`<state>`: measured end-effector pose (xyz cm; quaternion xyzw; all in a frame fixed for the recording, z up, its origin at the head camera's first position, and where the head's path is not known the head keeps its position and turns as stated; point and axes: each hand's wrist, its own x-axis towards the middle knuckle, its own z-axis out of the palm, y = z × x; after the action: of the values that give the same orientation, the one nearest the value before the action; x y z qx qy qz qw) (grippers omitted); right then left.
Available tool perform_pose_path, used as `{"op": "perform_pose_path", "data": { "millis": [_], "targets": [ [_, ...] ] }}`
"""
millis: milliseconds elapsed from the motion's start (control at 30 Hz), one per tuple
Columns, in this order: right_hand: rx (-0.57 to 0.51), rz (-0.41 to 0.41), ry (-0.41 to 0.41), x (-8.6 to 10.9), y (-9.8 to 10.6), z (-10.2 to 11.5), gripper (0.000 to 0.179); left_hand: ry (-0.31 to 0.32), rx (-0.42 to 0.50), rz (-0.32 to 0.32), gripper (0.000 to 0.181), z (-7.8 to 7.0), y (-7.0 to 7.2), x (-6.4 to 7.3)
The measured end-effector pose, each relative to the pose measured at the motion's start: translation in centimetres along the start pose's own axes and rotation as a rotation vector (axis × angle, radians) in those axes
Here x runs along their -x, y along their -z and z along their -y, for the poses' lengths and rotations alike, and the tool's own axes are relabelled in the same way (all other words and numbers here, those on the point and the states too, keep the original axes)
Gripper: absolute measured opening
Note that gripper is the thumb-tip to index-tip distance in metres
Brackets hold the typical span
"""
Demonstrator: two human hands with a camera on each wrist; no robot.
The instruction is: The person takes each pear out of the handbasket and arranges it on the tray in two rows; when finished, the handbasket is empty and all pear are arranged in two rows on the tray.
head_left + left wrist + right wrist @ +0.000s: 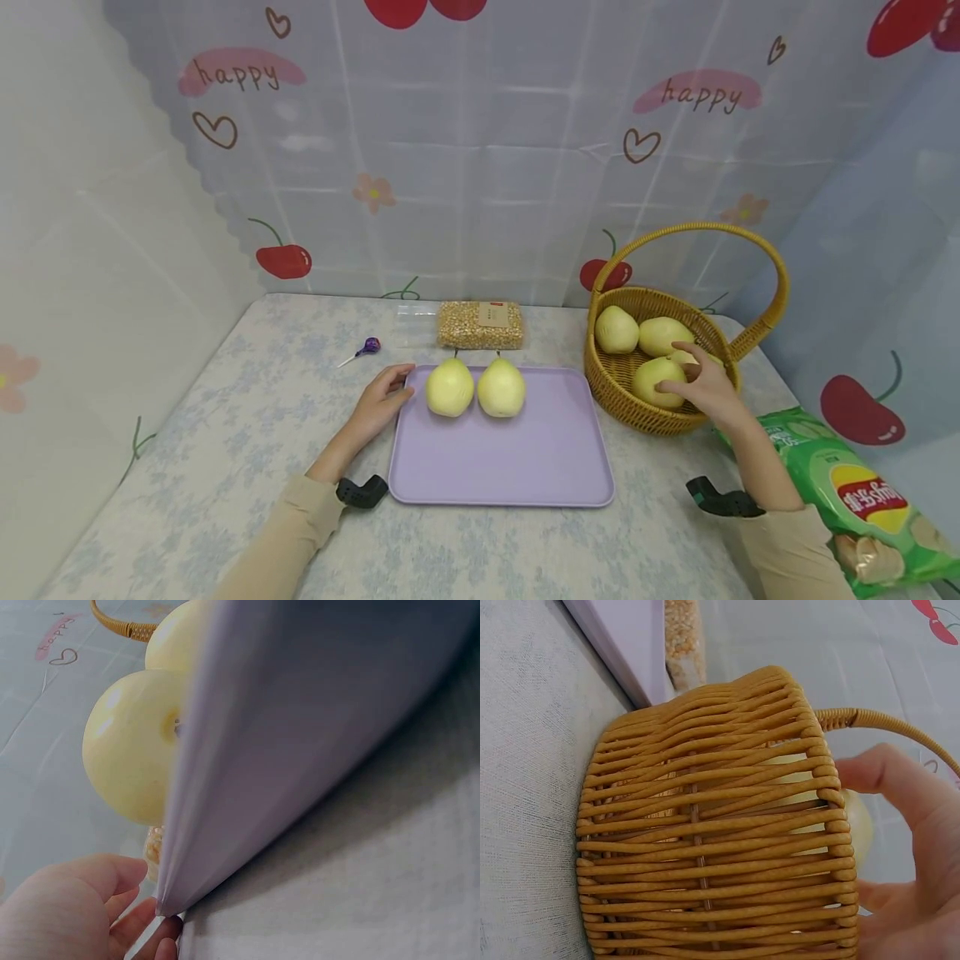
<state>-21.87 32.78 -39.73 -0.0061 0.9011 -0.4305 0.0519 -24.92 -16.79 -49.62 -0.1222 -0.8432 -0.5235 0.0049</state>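
In the head view, my left hand [381, 402] holds the upper left corner of a lilac tray [502, 467], fingertips curled at its rim. Two pale yellow pears [449, 387] stand side by side on the tray, stems up. My right hand [708, 385] reaches into a wicker basket [626, 404], thumb and fingers spread around a pear [652, 382] near the front. More pears [617, 330] lie behind it, one partly hidden by the hand. The right wrist view shows the basket's woven side [720, 825] covering most of the gripped pear [860, 832].
A bag of corn kernels [472, 325] lies behind the tray, and a purple-wrapped lollipop [369, 346] is to its left. A green chip bag [855, 492] sits at the right, beside my right forearm. The basket's tall handle [697, 227] arches above the pears.
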Motion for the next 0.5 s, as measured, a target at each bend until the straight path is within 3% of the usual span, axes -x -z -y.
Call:
{"op": "perform_pose_path", "data": {
  "millis": [300,500],
  "targets": [
    [-0.097,-0.164,0.050,0.1,-0.6,0.7,0.078,0.007,0.006,0.002,0.043,0.0,-0.1,-0.1],
    [-0.198,-0.212,0.093,0.5,-1.2,2.0,0.070,0.009,0.002,-0.001,0.043,-0.1,0.0,0.0]
  ]
}}
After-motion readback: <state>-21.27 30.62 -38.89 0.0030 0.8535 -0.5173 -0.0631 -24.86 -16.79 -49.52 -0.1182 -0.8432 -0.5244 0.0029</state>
